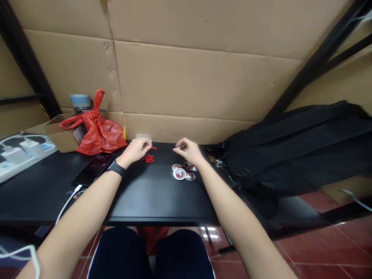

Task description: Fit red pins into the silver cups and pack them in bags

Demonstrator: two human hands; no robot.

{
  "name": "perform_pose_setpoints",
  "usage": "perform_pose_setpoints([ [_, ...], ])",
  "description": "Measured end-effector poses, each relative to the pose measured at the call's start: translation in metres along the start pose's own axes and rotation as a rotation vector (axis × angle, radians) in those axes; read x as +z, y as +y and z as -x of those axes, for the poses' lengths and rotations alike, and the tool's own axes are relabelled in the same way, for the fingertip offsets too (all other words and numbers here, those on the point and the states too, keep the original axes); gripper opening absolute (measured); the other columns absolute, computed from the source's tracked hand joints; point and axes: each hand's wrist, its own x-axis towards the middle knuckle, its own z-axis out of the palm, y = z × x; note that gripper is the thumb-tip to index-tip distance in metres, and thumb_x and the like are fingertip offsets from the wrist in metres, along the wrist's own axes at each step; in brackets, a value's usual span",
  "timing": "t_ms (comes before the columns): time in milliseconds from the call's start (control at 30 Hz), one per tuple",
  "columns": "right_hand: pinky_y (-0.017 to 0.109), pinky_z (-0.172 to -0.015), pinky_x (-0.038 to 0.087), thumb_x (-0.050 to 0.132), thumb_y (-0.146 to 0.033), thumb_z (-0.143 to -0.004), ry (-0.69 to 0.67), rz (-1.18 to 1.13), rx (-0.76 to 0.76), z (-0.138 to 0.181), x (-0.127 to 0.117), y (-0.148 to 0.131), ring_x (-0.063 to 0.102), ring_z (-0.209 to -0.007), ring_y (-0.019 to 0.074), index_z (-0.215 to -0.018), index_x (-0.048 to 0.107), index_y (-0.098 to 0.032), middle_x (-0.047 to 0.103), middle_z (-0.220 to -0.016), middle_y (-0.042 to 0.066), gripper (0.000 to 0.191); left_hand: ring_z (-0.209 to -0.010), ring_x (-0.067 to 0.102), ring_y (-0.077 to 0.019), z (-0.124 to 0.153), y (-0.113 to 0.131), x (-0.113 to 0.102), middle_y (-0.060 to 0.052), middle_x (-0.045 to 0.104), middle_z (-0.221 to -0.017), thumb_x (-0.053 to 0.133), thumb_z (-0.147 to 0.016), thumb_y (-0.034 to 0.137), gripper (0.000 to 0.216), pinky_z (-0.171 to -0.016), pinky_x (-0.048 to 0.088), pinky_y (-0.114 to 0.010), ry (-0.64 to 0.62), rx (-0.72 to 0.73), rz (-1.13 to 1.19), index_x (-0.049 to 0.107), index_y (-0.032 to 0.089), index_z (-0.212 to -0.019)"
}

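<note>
Left hand (pixel 137 149) pinches red cord (pixel 154 148) near its end, likely for control. Right hand (pixel 190 150): fingers narrowed around small shiny piece (pixel 178 147); domed metal discs (pixel 179 174) clustered within reach.

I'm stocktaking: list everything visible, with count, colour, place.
Cord bundle: one, red, centre
Domed discs: several, silver, centre
Plastic bag: one, red, left
Cardboard box: one, brown, left
Container: one, blue-lidded, left
Power strip: one, white, left
Cables: several, white, left
Flat device: one, black, left
Backpack: one, black, right
Desk: one, black, centre
Cardboard panels: several, brown, behind
Wristwatch: one, black, left
Left hand: one, bare, pinching cord
Right hand: one, bare, beyond discs
</note>
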Motion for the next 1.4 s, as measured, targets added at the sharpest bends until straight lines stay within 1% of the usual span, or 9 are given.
perform_pose_setpoints([
  [133, 0.032, -0.075, 0.049, 0.076, -0.042, -0.068, 0.104, 0.244, 0.111, -0.001, -0.03, 0.049, 0.063, -0.075, 0.019, -0.081, 0.062, -0.02, 0.071, -0.082, 0.005, 0.029, -0.068, 0.065, -0.0177, 0.006, -0.024, 0.001, -0.005, 0.072, -0.076, 0.059, -0.084, 0.029, 0.017, -0.067, 0.047, -0.026, -0.083, -0.108, 0.001, 0.071, 0.016, -0.08],
  [367, 0.03, -0.076, 0.05, 0.076, -0.04, -0.069, -0.044, 0.321, 0.197, 0.001, -0.038, 0.075, 0.067, -0.079, 0.0193, -0.083, 0.07, -0.019, 0.074, -0.084, 0.005, 0.026, -0.07, 0.067, -0.0163, 0.009, -0.029, 0.007, -0.003, 0.074, -0.076, 0.059, -0.082, 0.035, 0.022, -0.068, 0.048, -0.023, -0.222, -0.086, 0.107, 0.072, 0.017, -0.078],
  [600, 0.031, -0.076, 0.05, 0.07, -0.04, -0.075, -0.131, 0.316, 0.143, -0.002, -0.045, 0.061, 0.065, -0.079, 0.0191, -0.085, 0.074, -0.019, 0.073, -0.086, 0.005, 0.024, -0.068, 0.064, -0.016, 0.007, -0.026, 0.006, -0.003, 0.073, -0.076, 0.054, -0.086, 0.035, 0.026, -0.068, 0.045, -0.024, -0.18, -0.028, 0.016, 0.072, 0.018, -0.079],
  [800, 0.029, -0.07, 0.05, 0.08, -0.042, -0.063, -0.603, 0.078, 0.188, 0.003, -0.06, 0.027, 0.064, -0.073, 0.0179, -0.098, 0.077, -0.019, 0.073, -0.088, 0.005, 0.042, -0.067, 0.063, -0.016, 0.007, -0.024, 0.007, -0.003, 0.072, -0.075, 0.054, -0.087, 0.034, 0.026, -0.067, 0.045, -0.024, -0.155, -0.004, 0.002, 0.072, 0.018, -0.079],
  [900, 0.029, -0.076, 0.05, 0.083, -0.043, -0.059, -0.643, 0.111, 0.124, 0.004, -0.054, 0.01, 0.064, -0.083, 0.02, -0.101, 0.078, -0.023, 0.073, -0.096, 0.005, 0.046, -0.066, 0.062, -0.0158, 0.008, -0.021, 0.006, -0.003, 0.071, -0.073, 0.054, -0.087, 0.032, 0.025, -0.066, 0.045, -0.023, -0.168, -0.003, 0.007, 0.071, 0.018, -0.078],
  [1033, 0.031, -0.084, 0.048, 0.077, -0.044, -0.071, -0.735, 0.121, -0.041, 0.003, -0.035, -0.006, 0.064, -0.093, 0.0219, -0.09, 0.079, -0.024, 0.072, -0.099, 0.005, 0.028, -0.066, 0.062, -0.0155, 0.008, -0.017, 0.005, -0.003, 0.071, -0.072, 0.055, -0.087, 0.032, 0.023, -0.065, 0.045, -0.023, -0.176, 0.005, 0.022, 0.071, 0.018, -0.077],
  [1100, 0.032, -0.084, 0.048, 0.074, -0.043, -0.074, -0.717, 0.101, -0.08, 0.003, -0.024, -0.009, 0.065, -0.092, 0.0215, -0.082, 0.078, -0.022, 0.072, -0.097, 0.005, 0.023, -0.066, 0.063, -0.0154, 0.007, -0.015, 0.004, -0.003, 0.071, -0.072, 0.055, -0.088, 0.032, 0.024, -0.065, 0.045, -0.023, -0.165, 0.007, 0.027, 0.071, 0.018, -0.078],
  [1200, 0.033, -0.078, 0.049, 0.069, -0.043, -0.079, -0.544, 0.044, -0.037, 0.004, -0.008, -0.012, 0.065, -0.082, 0.0199, -0.081, 0.072, -0.02, 0.071, -0.086, 0.004, 0.023, -0.067, 0.064, -0.0154, 0.006, -0.007, 0.004, -0.003, 0.072, -0.074, 0.055, -0.088, 0.032, 0.024, -0.067, 0.045, -0.024, -0.152, 0.023, 0.036, 0.071, 0.018, -0.08],
  [1400, 0.028, -0.066, 0.05, 0.066, -0.051, -0.083, -0.312, -0.387, 0.091, 0.008, 0.02, -0.024, 0.067, -0.072, 0.0164, -0.088, 0.058, -0.021, 0.068, -0.077, 0.0, 0.031, -0.074, 0.066, -0.0155, 0.004, 0.032, 0.007, -0.004, 0.074, -0.085, 0.057, -0.09, 0.028, 0.018, -0.072, 0.048, -0.025, -0.133, 0.146, 0.148, 0.072, 0.018, -0.092],
])
